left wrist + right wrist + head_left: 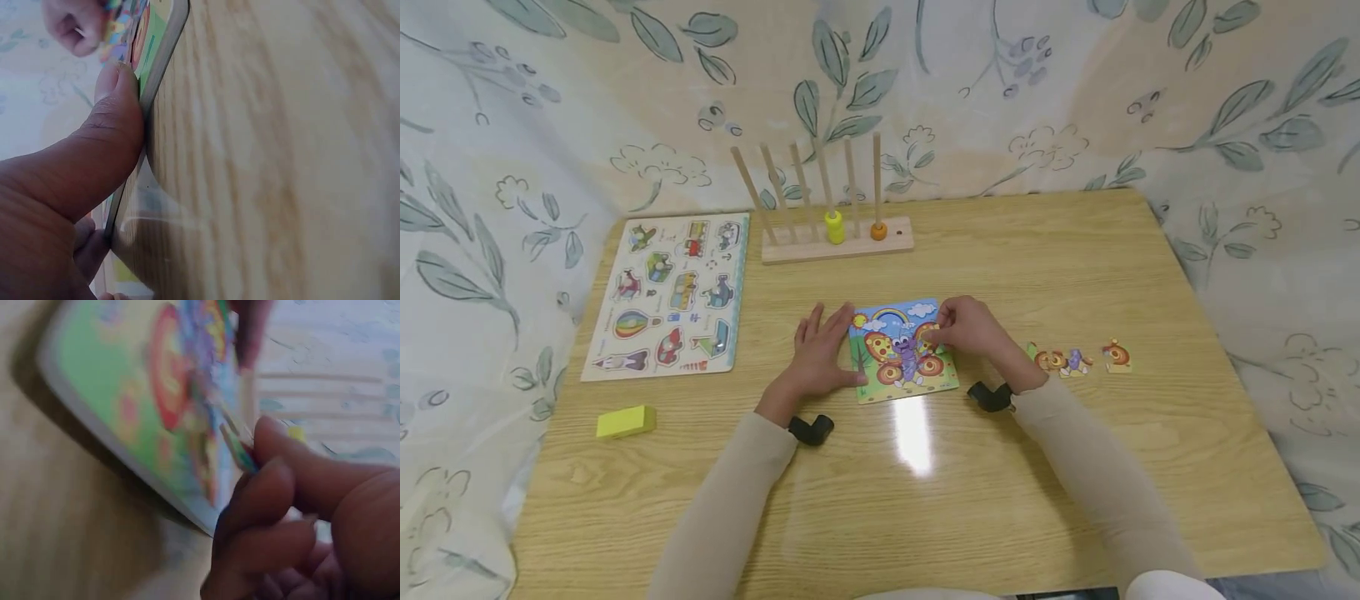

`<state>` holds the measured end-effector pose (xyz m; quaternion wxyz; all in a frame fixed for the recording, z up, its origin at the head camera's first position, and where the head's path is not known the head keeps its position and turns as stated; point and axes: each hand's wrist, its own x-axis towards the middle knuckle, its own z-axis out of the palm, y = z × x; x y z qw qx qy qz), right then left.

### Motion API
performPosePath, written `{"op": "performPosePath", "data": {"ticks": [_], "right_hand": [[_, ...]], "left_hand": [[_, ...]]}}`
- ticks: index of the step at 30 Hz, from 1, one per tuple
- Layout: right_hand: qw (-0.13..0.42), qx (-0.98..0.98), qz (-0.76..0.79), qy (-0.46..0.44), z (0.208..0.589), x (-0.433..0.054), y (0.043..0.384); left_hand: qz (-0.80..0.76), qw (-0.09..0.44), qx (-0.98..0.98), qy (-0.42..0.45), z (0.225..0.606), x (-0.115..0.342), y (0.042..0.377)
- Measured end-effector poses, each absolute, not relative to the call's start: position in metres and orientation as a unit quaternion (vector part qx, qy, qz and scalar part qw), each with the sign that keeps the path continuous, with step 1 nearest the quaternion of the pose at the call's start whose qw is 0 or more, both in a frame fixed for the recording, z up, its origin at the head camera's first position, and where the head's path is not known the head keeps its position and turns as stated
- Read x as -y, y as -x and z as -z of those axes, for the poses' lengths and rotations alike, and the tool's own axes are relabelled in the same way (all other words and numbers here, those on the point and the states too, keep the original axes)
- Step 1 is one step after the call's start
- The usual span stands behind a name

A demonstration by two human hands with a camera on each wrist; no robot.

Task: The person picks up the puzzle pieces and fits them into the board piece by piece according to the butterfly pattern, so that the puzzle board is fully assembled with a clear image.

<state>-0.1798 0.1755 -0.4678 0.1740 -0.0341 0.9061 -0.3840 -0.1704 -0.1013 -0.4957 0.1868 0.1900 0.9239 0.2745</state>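
My right hand [970,327] pinches a tilted puzzle piece [239,450] near two o'clock on the puzzle board [880,395], my left hand [822,357] resting, fingers spread, at nine, so pressing askew could jam it, or slack bracing let the board skid.

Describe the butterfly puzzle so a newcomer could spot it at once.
On the table, find the pegged rack. The puzzle lies in front of it, between the left hand and right hand. Unlike the board of many small pictures, it shows one big butterfly.
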Motion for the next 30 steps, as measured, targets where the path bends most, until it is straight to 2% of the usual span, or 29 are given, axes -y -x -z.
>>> {"op": "performPosePath", "data": {"ticks": [14, 23, 26, 30], "right_hand": [[0.152, -0.954, 0.248, 0.070, 0.474, -0.161, 0.186], [0.115, -0.947, 0.292, 0.065, 0.484, -0.154, 0.182], [0.111, -0.941, 0.310, 0.080, 0.478, -0.165, 0.177], [0.114, -0.952, 0.267, 0.096, 0.459, -0.218, 0.160]], "left_hand": [[-0.276, 0.184, -0.924, -0.188, 0.498, 0.102, 0.171], [-0.274, 0.189, -0.926, -0.178, 0.497, 0.110, 0.172], [-0.273, 0.189, -0.926, -0.181, 0.499, 0.109, 0.172], [-0.269, 0.189, -0.925, -0.191, 0.501, 0.103, 0.173]]}}
